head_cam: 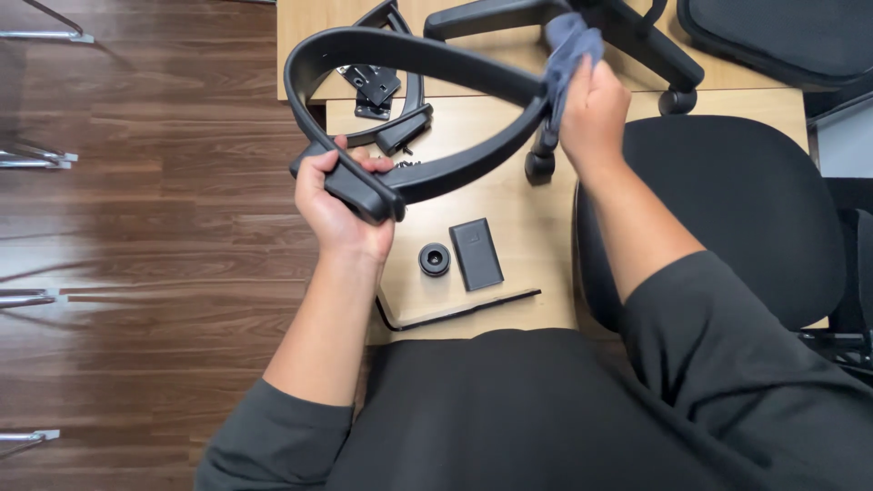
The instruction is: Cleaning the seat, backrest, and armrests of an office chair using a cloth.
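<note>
Both hands busy: left hand (341,205) clenched round padded end of black curved armrest (409,55), right hand (591,105) gripping grey cloth (568,45) pressed on armrest's far bend. Armrest held in air above cardboard surface (491,195). Right of armrest: black seat cushion (737,209). Behind armrest: chair base with castor (538,164), metal bracket (371,86). Below armrest, on surface: flat black block (476,254), L-shaped hex key (455,312), small round black knob (435,259). Judgement: best wiped with left grip firm, cloth wrapped round tube, strokes following curve, steady pressure.
</note>
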